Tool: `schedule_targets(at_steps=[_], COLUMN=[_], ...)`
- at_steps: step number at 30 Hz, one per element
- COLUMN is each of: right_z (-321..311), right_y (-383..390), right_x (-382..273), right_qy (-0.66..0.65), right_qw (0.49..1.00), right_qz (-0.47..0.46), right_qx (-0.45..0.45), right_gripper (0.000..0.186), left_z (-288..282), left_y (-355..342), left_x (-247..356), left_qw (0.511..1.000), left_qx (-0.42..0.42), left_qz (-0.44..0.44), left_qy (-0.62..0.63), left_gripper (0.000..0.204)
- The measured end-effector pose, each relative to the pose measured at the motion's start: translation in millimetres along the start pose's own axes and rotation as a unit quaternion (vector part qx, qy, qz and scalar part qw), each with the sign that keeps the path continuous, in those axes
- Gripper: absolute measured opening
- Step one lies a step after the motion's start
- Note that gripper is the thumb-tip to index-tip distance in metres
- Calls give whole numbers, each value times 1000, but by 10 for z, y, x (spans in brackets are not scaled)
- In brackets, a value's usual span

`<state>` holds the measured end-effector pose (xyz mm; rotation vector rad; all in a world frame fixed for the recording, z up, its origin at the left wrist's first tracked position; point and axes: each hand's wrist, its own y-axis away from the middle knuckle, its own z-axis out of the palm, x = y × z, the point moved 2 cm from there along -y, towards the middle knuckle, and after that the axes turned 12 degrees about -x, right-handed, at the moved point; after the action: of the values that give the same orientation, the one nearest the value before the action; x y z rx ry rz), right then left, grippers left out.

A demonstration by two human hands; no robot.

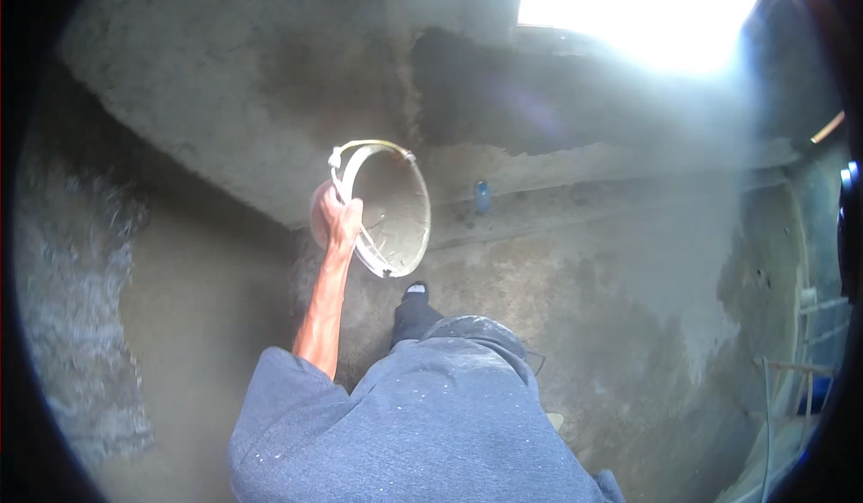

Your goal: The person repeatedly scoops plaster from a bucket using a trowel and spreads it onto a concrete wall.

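My left hand [340,220] is closed on the rim of a white plastic bucket [393,206], holding it out in front of me. The bucket is tilted so that its mouth faces right, and its inner wall looks grey, with streaks of residue low down. Its thin yellowish carrying handle [376,142] arches over the upper edge. Some of my fingers are hidden behind the bucket's side. My right hand does not show.
A blue bottle [483,197] stands by the foot of the wall ahead, where a dark damp patch [503,89] spreads below a bright opening [629,4]. My shoe [415,289] rests on the concrete floor [620,278]. At the far right is a rack-like frame [805,368].
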<state>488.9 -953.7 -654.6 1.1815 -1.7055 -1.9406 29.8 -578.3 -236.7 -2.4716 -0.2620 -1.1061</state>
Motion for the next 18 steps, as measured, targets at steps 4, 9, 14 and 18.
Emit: schedule_targets(at_steps=[4, 9, 14, 18], right_z=[-659, -123, 1355, 2457], right_y=[-548, -609, 108, 1042], right_x=[588, -1189, -2749, -3402], right_qy=[-60, 106, 348, 372], right_qw=[998, 962, 738, 578], right_qz=[13, -250, -578, -725], right_qx=[30, -31, -4, -44], right_gripper=[30, 29, 33, 31], left_z=[186, 132, 116, 126], left_y=[306, 363, -85, -318], left_x=[177, 158, -360, -605], left_qw=[999, 986, 968, 965], left_qx=[-12, -34, -79, -123], left_qz=[16, 18, 14, 33], left_qy=[37, 161, 238, 230], left_gripper=[17, 12, 14, 14])
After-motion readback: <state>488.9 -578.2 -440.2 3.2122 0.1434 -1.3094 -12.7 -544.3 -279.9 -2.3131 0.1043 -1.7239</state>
